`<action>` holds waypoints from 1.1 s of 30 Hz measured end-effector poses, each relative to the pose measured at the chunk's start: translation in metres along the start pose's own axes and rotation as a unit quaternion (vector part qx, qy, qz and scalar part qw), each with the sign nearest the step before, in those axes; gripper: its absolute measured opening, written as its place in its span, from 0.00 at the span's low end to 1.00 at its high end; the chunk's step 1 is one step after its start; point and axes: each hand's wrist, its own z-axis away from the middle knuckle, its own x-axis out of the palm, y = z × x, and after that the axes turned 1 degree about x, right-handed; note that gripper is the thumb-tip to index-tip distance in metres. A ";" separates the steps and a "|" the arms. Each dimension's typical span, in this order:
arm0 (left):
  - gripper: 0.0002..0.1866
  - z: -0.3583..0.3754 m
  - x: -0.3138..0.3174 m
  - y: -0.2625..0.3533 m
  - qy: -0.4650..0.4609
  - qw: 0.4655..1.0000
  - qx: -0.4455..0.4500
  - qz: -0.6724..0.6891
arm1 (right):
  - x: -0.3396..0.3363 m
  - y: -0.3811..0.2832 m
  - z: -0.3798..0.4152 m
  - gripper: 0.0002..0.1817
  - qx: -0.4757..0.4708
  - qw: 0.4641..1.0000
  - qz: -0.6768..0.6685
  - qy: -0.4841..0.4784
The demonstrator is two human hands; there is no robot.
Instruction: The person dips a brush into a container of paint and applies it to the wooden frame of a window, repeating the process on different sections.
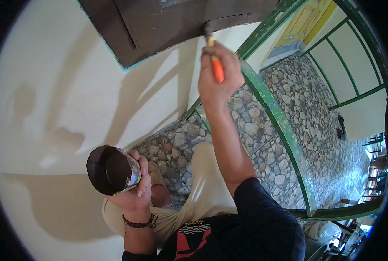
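My left hand [135, 191] is wrapped around a can [135, 172] of dark brown paint, its open mouth tilted up towards me. Raised ahead, my right hand [222, 78] grips a paintbrush [218, 69] with an orange-tipped handle. The brush's dark bristles meet the lower edge of a brown wooden panel [168, 26] on the wall. Light blue shows along the panel's left and bottom-left edge. My fingers hide part of the brush handle and the can's side.
A cream wall [72, 87] fills the left side. Green metal railing [281, 122] with chipped paint curves close on my right. Below lies a pebble-stone floor [298, 100]. A yellow door [300, 21] stands at the upper right, and a white plastic bag [326, 230] lies at the lower right.
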 end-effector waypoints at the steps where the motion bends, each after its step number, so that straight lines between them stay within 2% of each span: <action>1: 0.26 0.000 0.000 0.000 -0.002 1.000 -0.001 -0.001 | -0.003 -0.009 0.005 0.10 0.012 0.999 -0.034 -0.015; 4: 0.26 -0.001 -0.003 0.001 -0.003 1.000 -0.007 0.006 | -0.015 -0.009 0.003 0.09 0.021 0.998 -0.061 -0.018; 6: 0.34 0.000 -0.008 0.001 0.007 1.000 -0.009 0.014 | -0.012 0.005 -0.005 0.09 0.014 0.998 0.018 0.063; 8: 0.35 0.000 -0.010 0.000 0.011 1.000 -0.012 0.011 | -0.003 0.008 -0.009 0.09 0.033 0.996 0.020 0.081; 12: 0.35 0.000 -0.006 0.000 0.014 1.000 -0.011 0.009 | 0.005 -0.007 0.004 0.09 0.004 1.000 0.006 0.010; 14: 0.35 -0.002 -0.003 -0.001 0.012 1.000 -0.014 0.010 | -0.004 -0.031 0.014 0.09 0.033 0.994 -0.077 -0.067; 16: 0.35 -0.002 -0.003 0.000 0.010 1.000 -0.016 0.010 | -0.010 -0.030 0.011 0.08 0.038 0.993 -0.098 -0.058; 19: 0.35 -0.001 -0.009 -0.001 0.022 1.000 -0.010 0.011 | -0.010 -0.006 -0.006 0.08 0.021 0.998 0.002 0.065; 22: 0.34 -0.001 -0.006 -0.001 0.037 0.999 -0.013 0.012 | 0.004 0.014 -0.017 0.08 0.043 0.994 0.006 0.097; 24: 0.33 -0.001 -0.007 -0.001 0.051 0.999 -0.013 0.009 | 0.012 0.015 -0.014 0.09 0.035 0.994 0.013 0.101; 26: 0.33 -0.001 -0.005 -0.003 0.049 0.999 -0.012 0.013 | 0.012 0.008 -0.004 0.11 0.014 1.000 0.003 0.026; 27: 0.32 -0.003 -0.005 -0.003 0.051 0.998 -0.011 0.019 | 0.009 -0.001 0.002 0.10 0.033 0.999 -0.022 0.013; 28: 0.32 -0.003 -0.005 -0.003 0.047 0.999 -0.011 0.018 | 0.003 -0.006 0.005 0.10 0.032 0.999 -0.022 0.017; 30: 0.25 -0.004 -0.004 -0.002 0.021 1.000 -0.014 -0.002 | -0.008 -0.010 0.005 0.09 0.043 0.997 -0.056 0.038; 31: 0.25 -0.005 -0.002 -0.002 0.019 1.000 -0.015 -0.003 | -0.011 -0.008 0.001 0.10 0.035 0.997 -0.009 0.063; 33: 0.25 -0.003 0.003 -0.004 0.040 0.999 -0.012 0.002 | -0.004 0.000 -0.011 0.10 0.050 0.995 -0.001 0.082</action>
